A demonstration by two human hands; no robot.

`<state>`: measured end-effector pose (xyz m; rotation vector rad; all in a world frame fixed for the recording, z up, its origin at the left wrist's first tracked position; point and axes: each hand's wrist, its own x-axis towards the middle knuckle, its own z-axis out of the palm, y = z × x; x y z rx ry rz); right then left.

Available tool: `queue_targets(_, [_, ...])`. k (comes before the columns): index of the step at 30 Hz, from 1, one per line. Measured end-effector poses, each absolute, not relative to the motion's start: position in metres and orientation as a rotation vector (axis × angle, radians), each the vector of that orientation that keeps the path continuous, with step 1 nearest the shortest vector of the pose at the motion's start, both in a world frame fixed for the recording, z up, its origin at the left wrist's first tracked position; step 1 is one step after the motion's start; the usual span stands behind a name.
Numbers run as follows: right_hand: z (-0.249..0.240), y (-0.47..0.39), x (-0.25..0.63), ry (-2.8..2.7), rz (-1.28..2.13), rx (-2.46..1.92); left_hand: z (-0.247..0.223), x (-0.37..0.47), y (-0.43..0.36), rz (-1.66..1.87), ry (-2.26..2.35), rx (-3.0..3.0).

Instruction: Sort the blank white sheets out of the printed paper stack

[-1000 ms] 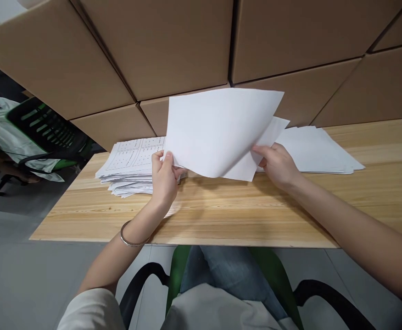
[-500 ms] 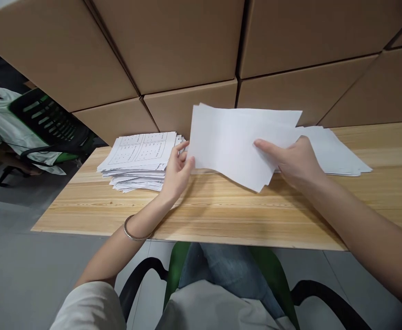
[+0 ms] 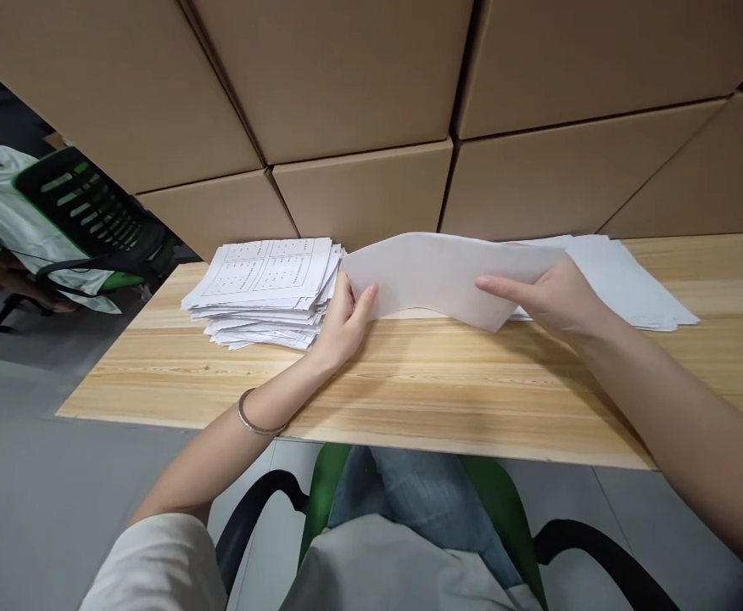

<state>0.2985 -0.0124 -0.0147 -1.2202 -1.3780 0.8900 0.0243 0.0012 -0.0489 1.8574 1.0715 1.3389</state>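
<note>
- My left hand (image 3: pixel 344 320): pinching the left edge of a blank sheet (image 3: pixel 438 276).
- My right hand (image 3: pixel 553 297): gripping the same sheet's right end, fingers on top.
- Sheet: bowed, low over the table (image 3: pixel 410 382), between a printed stack (image 3: pixel 263 284) and a blank pile (image 3: pixel 626 276).
- Boxes (image 3: pixel 359 85) behind.

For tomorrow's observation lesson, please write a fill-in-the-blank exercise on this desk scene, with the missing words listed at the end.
1. The left hand and the right hand hold one blank white sheet between them, low over the ______ table.
2. The printed stack lies on the person's ______ side.
3. Behind the table stands a wall of ______ boxes.
4. A thin bangle circles the ______ wrist.

Missing words: wooden; left; cardboard; left
</note>
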Motion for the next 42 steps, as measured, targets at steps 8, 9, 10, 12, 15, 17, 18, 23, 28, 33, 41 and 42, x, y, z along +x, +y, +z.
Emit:
queue_targets(8, [-0.017,-0.010,0.295,-1.278,0.812,-1.312,-0.042,0.029,-0.004,1.152,1.139,1.649])
queue_targets(9, [-0.014,-0.010,0.298,-1.257,0.780,-1.345,-0.038,0.029,-0.005,1.075,1.144,1.570])
queue_targets(10, [-0.012,-0.010,0.301,-1.243,0.776,-1.385,-0.034,0.028,-0.006,0.992,1.160,1.497])
queue_targets(12, [-0.005,-0.009,0.307,-1.272,0.886,-1.461,-0.026,0.025,-0.007,0.821,1.247,1.415])
queue_targets(15, [0.000,-0.008,0.310,-1.373,1.190,-1.569,-0.022,0.017,-0.007,0.589,1.448,1.484])
queue_targets(17, [-0.002,-0.007,0.307,-1.390,1.279,-1.650,-0.026,0.012,-0.003,0.508,1.536,1.622])
queue_targets(18, [-0.005,-0.006,0.305,-1.384,1.282,-1.671,-0.030,0.009,-0.001,0.502,1.560,1.706])
queue_targets(23, [-0.022,-0.003,0.297,-1.390,1.244,-1.598,-0.053,0.000,0.010,0.577,1.570,1.986])
queue_targets(28, [-0.025,-0.003,0.301,-1.468,1.211,-1.562,-0.056,-0.002,0.010,0.651,1.471,2.010])
queue_targets(33, [-0.024,-0.002,0.304,-1.536,1.178,-1.455,-0.047,0.002,0.007,0.505,1.550,1.914])
queue_targets(41, [-0.026,-0.002,0.305,-1.751,0.603,-1.648,-0.047,0.011,0.005,0.476,1.644,1.845])
queue_targets(42, [-0.027,-0.003,0.302,-1.811,0.370,-1.642,-0.046,0.012,0.005,0.449,1.637,1.882])
